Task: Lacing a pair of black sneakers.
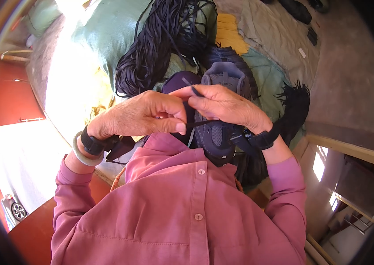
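Observation:
A dark grey shoe with a mesh upper lies in front of my chest, its toe toward me and its padded tongue away from me. Above its left side my left hand pinches a thin black shoelace between thumb and fingers. My right hand is closed over the shoe's middle, with a tip of lace sticking out between its fingers. The two hands almost touch. They hide much of the shoe's lacing, so how far the lace is threaded I cannot tell.
A big bundle of black laces hangs over a pale green sack ahead. Another dark shoe lies behind the first one. More black laces are at the right, near a wooden edge. A beige cloth covers the ground beyond.

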Demonstrator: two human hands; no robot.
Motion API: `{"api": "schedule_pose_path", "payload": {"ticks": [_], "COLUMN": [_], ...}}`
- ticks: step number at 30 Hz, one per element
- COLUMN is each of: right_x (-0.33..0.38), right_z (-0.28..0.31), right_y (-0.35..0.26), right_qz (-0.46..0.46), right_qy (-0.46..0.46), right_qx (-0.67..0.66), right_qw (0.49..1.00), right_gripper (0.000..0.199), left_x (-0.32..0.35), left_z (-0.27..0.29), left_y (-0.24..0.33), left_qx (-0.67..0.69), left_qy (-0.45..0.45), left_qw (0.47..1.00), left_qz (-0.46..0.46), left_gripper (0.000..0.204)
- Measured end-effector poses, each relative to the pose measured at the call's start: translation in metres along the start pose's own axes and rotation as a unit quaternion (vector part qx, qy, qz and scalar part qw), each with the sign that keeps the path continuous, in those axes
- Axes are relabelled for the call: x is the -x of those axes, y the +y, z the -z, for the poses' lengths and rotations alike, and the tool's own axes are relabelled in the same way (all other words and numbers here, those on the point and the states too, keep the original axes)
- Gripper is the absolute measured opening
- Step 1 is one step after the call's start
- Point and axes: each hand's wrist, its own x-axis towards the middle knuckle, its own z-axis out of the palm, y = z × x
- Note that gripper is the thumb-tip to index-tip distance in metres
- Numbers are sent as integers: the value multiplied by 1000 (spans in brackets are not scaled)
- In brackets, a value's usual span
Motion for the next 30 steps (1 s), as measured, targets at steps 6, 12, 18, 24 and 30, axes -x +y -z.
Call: {"api": "schedule_pose_path", "payload": {"ticks": [6,12,18,24,30], "right_x": [1,35,65,69,57], "right_z": [-5,18,35,31,14], "right_y": [2,0,-1,2,10], "right_qz": [-63,17,-19,-35,3], "right_qy": [-22,75,163,160,132], "right_qx": [-110,48,28,56,82], "right_qw": [992,996,986,985,988], "right_gripper": [41,36,34,29,28], "left_x": [8,44,67,93,70], "left_z": [-2,-4,-18,-4,-2], "left_y": [12,-25,-57,-71,-75], "left_qx": [-47,-151,-158,-97,-162], "left_qy": [3,80,138,87,82], "left_qw": [998,984,948,915,946], "left_qz": [-53,50,241,382,267], "left_gripper": [29,19,18,23,24]}}
